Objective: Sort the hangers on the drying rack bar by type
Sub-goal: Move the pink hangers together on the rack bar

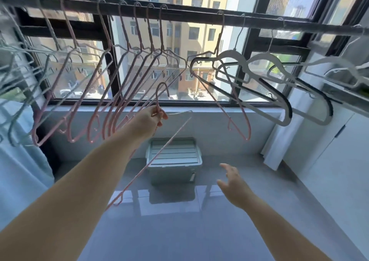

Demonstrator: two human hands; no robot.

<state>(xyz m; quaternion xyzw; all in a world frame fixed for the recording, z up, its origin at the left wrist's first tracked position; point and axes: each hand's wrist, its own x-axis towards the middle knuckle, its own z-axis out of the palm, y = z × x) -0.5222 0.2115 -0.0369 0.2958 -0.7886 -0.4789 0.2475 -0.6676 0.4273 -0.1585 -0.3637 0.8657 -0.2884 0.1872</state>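
Left hand: your left hand, at the end of the bare forearm coming in from the lower left, pinches a thin pink wire hanger at the neck, just under its hook.
Held hanger: centre frame, off the bar, hook pointing up, body slanting down toward lower centre.
Right hand: your right hand, lower right of centre, has its fingers loosely spread and holds nothing.
Bar: the dark horizontal drying rack bar runs across the top of the frame.
Pink set: a row of matching pink wire hangers hangs on the bar, upper left to centre.
Stray pink: one lone pink wire hanger hangs right of centre, just beside the white ones.
White set: broad white plastic hangers with black edging hang at upper right.
Blue set: pale blue wire hangers hang at far left.
Floor: a grey-green lidded plastic box sits below the held hanger.
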